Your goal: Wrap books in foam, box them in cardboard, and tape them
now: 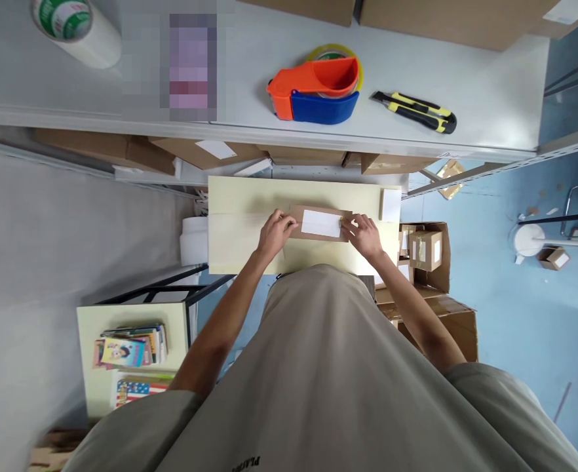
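Left hand and right hand aptly pinch the ends of a likely light, stiff brown cardboard parcel between the pale-yellow surface's long edges.

Single view, from your head, facing forward and steeply down. Your shirt closest, filling bottom; your left hand and right hand farther off, mid-frame; shelf across top. Wide field, blue floor at right.
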Available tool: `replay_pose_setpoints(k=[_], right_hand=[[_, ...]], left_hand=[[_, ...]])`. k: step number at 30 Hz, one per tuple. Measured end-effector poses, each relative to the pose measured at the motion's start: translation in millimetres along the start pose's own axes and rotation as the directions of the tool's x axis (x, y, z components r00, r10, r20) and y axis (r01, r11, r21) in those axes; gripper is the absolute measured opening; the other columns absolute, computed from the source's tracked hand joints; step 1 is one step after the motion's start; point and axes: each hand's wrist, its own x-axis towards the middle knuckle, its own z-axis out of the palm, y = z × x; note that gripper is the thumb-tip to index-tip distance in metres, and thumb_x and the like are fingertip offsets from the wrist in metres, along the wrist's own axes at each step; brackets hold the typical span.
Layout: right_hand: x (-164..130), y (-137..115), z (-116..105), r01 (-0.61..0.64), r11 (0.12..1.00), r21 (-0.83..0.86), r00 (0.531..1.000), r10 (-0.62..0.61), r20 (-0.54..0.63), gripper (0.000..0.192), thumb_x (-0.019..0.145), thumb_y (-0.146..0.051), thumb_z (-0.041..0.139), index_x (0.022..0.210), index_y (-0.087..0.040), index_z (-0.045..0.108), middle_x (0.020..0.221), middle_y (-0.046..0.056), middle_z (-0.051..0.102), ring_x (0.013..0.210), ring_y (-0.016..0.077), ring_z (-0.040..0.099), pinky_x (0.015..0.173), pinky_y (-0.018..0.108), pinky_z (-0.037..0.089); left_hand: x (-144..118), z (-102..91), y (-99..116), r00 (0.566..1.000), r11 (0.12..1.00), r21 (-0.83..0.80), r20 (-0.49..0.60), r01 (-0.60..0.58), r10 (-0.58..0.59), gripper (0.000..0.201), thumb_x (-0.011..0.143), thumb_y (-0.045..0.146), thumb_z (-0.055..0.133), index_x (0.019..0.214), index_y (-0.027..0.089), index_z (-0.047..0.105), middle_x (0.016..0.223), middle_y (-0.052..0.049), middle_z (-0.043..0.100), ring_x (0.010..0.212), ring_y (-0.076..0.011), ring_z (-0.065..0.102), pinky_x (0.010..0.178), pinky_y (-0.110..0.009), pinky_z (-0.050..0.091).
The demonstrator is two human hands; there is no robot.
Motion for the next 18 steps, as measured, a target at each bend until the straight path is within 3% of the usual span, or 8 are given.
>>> replay_pose_setpoints(k=[3,6,8,11,14,18], right_hand=[[-3.4,2.7,8.5,-0.069,0.994,0.088,0.997,0.073,-0.041,0.035,0.118,-0.03,0.053,0.129,-0.029,0.087,0.135,0.015,0.075,0.12,0.0327,0.068,0.098,0.048,0.061],[-3.7,1.9,17.4,-0.18,0.943,0.28,0.976,0.206,-0.065,0.034,0.116,-0.036,0.056,0.124,-0.03,0.089,0.138,0.013,0.072,0.114,0.0296,0.074,0.089,0.045,0.067],[-2.6,-0.1,22.6,-0.272,0.852,0.447,0.944,0.327,-0.049,0.031,0.112,-0.039,0.06,0.12,-0.028,0.089,0.141,0.012,0.069,0.108,0.0261,0.077,0.087,0.043,0.071],[0.2,-3.5,26.0,-0.344,0.678,0.65,0.896,0.443,0.012,0.028,0.105,-0.038,0.067,0.119,-0.024,0.087,0.138,0.011,0.07,0.108,0.0231,0.08,0.098,0.042,0.072],[3.1,-6.7,22.8,-0.399,0.567,0.721,0.864,0.495,0.089,0.026,0.099,-0.033,0.071,0.118,-0.021,0.085,0.136,0.012,0.074,0.112,0.0228,0.08,0.105,0.042,0.07],[7.3,-9.0,13.8,-0.478,0.51,0.715,0.83,0.529,0.178,0.021,0.095,-0.031,0.073,0.112,-0.022,0.081,0.141,0.012,0.077,0.107,0.0232,0.082,0.103,0.043,0.07]], left_hand=[[-0.6,6.3,-2.8,0.998,0.997,-0.054,-0.021,0.051,-0.053,0.01,0.108,0.031,0.07,0.104,0.024,0.077,0.12,-0.009,0.068,0.096,-0.0223,0.07,0.094,-0.036,0.058],[4.7,8.9,-3.6,0.991,0.987,-0.102,-0.037,0.126,-0.131,0.015,0.109,0.033,0.068,0.1,0.022,0.074,0.117,-0.009,0.07,0.084,-0.0203,0.069,0.094,-0.037,0.058],[9.6,8.8,-2.9,0.983,0.977,-0.121,-0.034,0.174,-0.18,0.018,0.108,0.035,0.07,0.096,0.022,0.072,0.114,-0.009,0.072,0.082,-0.0204,0.068,0.095,-0.038,0.058],[15.4,7.2,-0.9,0.969,0.96,-0.139,-0.01,0.244,-0.247,0.019,0.101,0.036,0.078,0.09,0.022,0.07,0.114,-0.009,0.076,0.085,-0.0213,0.069,0.099,-0.038,0.057],[18.4,5.8,1.6,0.933,0.915,-0.183,0.035,0.359,-0.359,0.02,0.096,0.036,0.081,0.089,0.023,0.069,0.115,-0.009,0.081,0.094,-0.0232,0.073,0.102,-0.037,0.056],[21.3,5.3,4.1,0.865,0.831,-0.243,0.112,0.501,-0.489,0.019,0.091,0.036,0.081,0.09,0.023,0.067,0.112,-0.007,0.083,0.105,-0.0243,0.075,0.099,-0.034,0.056]])
